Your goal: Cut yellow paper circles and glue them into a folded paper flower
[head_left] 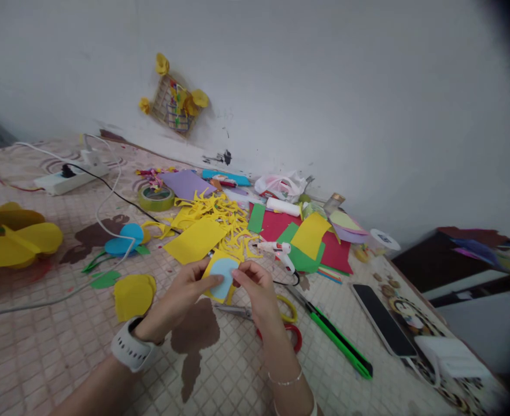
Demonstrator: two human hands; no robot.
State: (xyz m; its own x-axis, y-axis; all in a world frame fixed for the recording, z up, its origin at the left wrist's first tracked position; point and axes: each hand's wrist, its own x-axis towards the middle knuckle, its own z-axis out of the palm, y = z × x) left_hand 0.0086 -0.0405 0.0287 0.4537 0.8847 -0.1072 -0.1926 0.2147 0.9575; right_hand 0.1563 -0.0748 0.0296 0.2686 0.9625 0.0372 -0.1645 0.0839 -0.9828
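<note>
Both of my hands hold up a small light-blue paper circle (224, 275) backed by a yellow piece, above the tiled floor. My left hand (181, 300), with a white watch on its wrist, pinches the circle's left edge. My right hand (257, 289), wearing a thin bracelet, pinches its right edge. Just under my right hand lie scissors (286, 323) with yellow and red handles. A white glue gun (278, 251) rests a little beyond the circle.
Yellow paper sheets and scraps (214, 222), red and green sheets (311, 242), a tape roll (156, 198), a green cutter (339, 341), a phone (383, 319), a power strip (70, 178) with cables, yellow paper flowers (14, 237) and blue circles (125, 240) litter the floor.
</note>
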